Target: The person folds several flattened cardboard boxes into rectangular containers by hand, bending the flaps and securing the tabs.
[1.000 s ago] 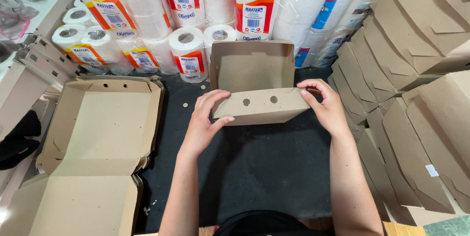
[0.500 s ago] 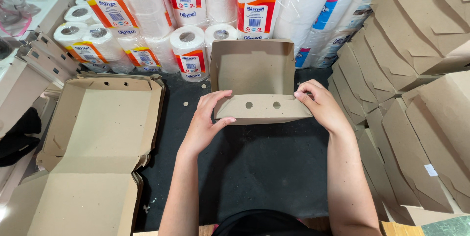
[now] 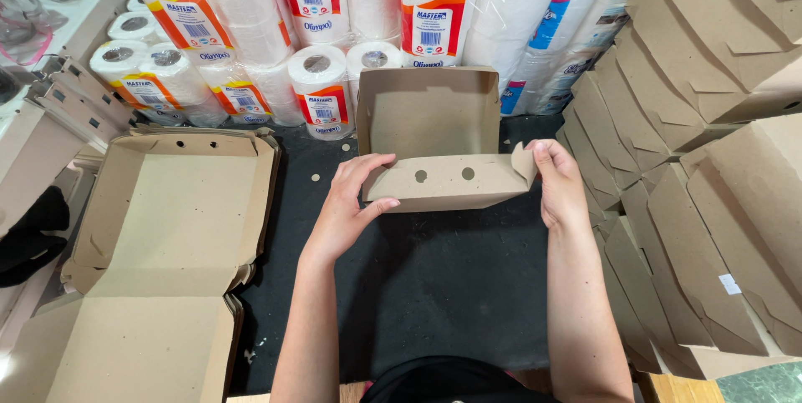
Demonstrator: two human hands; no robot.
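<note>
A half-folded brown cardboard box (image 3: 434,148) stood at the middle of the dark desk (image 3: 434,286), its back panel upright and its front wall, pierced by two round holes, turned toward the person. The left hand (image 3: 347,207) gripped the box's left front corner, thumb pressed against the outside of the front wall and fingers curled over the top edge, so that grip was pinching the cardboard. The right hand (image 3: 558,186) met the right end of the box, fingertips on a small side flap (image 3: 525,162) that stood up at the corner; its fingers lay fairly straight (whether they squeezed the flap or merely pushed it could not be told).

To the left lay a stack of flat, unfolded box blanks (image 3: 167,236), the top one open and showing its creases. Along the right side leaned rows of finished boxes (image 3: 702,202), overlapping one another. Behind the box, wrapped packs of white paper rolls (image 3: 317,35) stood against the back of the desk.
</note>
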